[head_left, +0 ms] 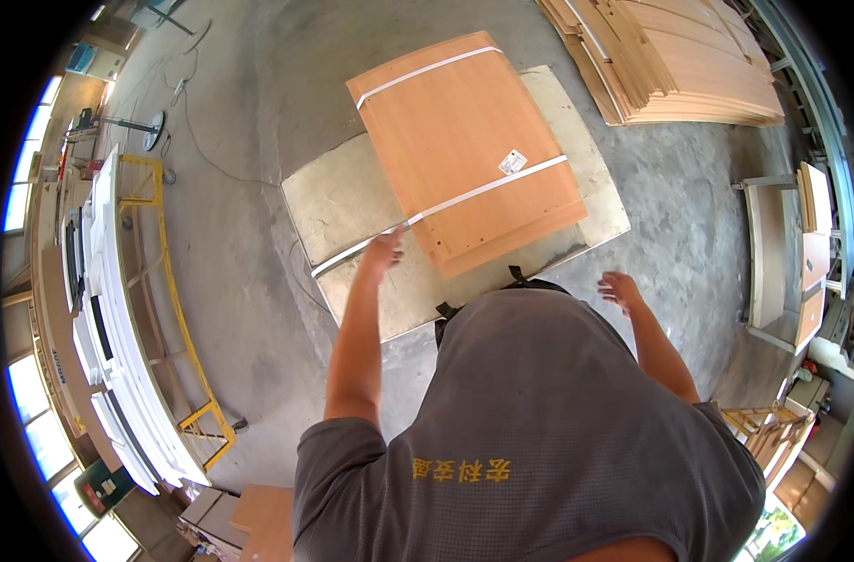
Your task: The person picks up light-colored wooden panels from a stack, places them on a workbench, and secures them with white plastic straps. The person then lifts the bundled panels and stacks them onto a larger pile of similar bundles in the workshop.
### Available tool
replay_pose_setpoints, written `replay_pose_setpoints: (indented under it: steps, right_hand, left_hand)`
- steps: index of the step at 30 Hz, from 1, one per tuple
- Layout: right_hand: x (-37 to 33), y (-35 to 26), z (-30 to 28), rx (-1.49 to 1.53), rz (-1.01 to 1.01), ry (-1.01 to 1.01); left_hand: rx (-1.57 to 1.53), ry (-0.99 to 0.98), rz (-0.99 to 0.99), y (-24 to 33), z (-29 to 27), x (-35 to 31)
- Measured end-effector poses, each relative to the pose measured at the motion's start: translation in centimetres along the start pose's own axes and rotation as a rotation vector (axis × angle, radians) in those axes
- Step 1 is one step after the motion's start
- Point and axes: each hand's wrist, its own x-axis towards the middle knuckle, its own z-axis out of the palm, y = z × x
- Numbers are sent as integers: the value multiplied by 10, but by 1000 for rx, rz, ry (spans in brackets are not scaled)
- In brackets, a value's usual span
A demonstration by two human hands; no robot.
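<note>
A stack of flat orange-brown wood panels (464, 122) lies on a pale, worn low table (343, 187). Two white straps cross the stack. The nearer strap (488, 187) runs past the panels' left side and over the tabletop to its left edge. My left hand (382, 255) is at this strap beside the stack's near left corner, fingers stretched out and fingertips at the band; whether they touch it is hard to tell. Off the table's right front corner, my right hand (619, 290) hangs in the air with loosely bent, parted fingers and holds nothing.
At the far right lies a large pile of wood panels (699, 66). A yellow-framed rack (169, 281) with white boards (132, 375) stands at left. A cable (198, 140) trails over the concrete floor. On the right stands a grey frame (769, 253) with boards beside it.
</note>
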Motion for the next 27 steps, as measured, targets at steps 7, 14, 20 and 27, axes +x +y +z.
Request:
replay_pose_setpoints:
  steps: [7, 14, 20, 27]
  right_hand:
    - [17, -107, 141, 404, 16, -230]
    - [38, -108, 203, 602, -118, -97]
    - [41, -100, 208, 643, -115, -60]
    - [10, -68, 244, 663, -96, -133]
  left_hand:
    - [296, 58, 86, -3, 62, 4]
    - [485, 146, 188, -7, 62, 9]
    - [425, 72, 281, 7, 62, -7]
    - [334, -115, 264, 4, 20, -29]
